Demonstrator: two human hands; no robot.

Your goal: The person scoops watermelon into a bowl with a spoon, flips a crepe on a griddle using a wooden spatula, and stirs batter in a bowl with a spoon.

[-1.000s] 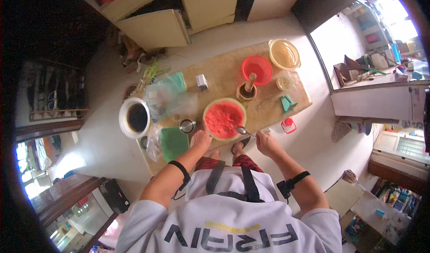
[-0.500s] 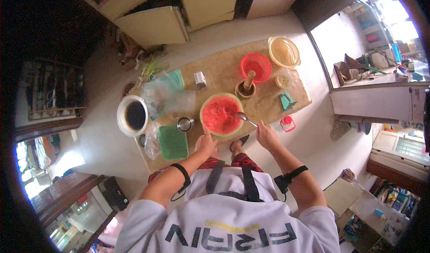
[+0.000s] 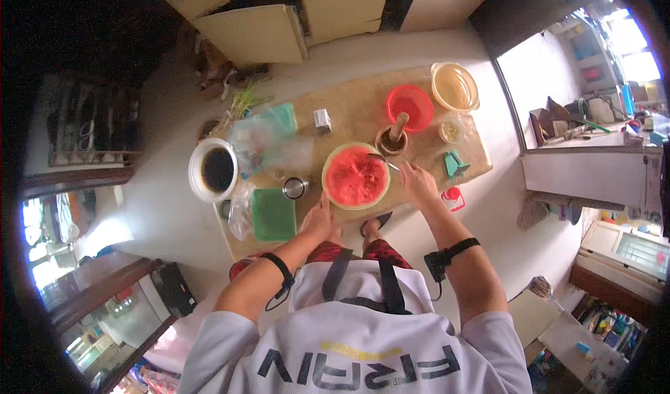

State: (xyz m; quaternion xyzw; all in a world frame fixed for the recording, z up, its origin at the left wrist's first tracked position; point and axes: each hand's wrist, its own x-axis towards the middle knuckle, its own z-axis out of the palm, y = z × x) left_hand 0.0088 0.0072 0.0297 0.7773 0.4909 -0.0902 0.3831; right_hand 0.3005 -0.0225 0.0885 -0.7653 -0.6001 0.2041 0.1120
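A halved watermelon (image 3: pixel 354 179) with red flesh and a pale rim sits near the table's front edge, its middle roughed up. In my right hand (image 3: pixel 419 184) is a metal spoon (image 3: pixel 393 166), gripped by the handle. The spoon's head is at the right part of the flesh, with its tip partly sunk or hidden there. My left hand (image 3: pixel 318 221) is at the near left of the melon, fingers against its rim. To the melon's left stand a steel cup (image 3: pixel 294 188) and a green plastic tray (image 3: pixel 273 216). Behind its right side is a mortar with a pestle (image 3: pixel 396 130).
On the table (image 3: pixel 342 115) are a red basin (image 3: pixel 410 108), a yellowish basin (image 3: pixel 454 87), a small tub (image 3: pixel 451 131), a teal plastic piece (image 3: pixel 456 164), a small box (image 3: pixel 322 121) and plastic bags (image 3: pixel 262 146). A white basin of dark liquid (image 3: pixel 213 171) stands left.
The spoon has moved up and in over the melon flesh, and my right hand has risen with it. My left hand stays at the rim. The whole view has shifted slightly.
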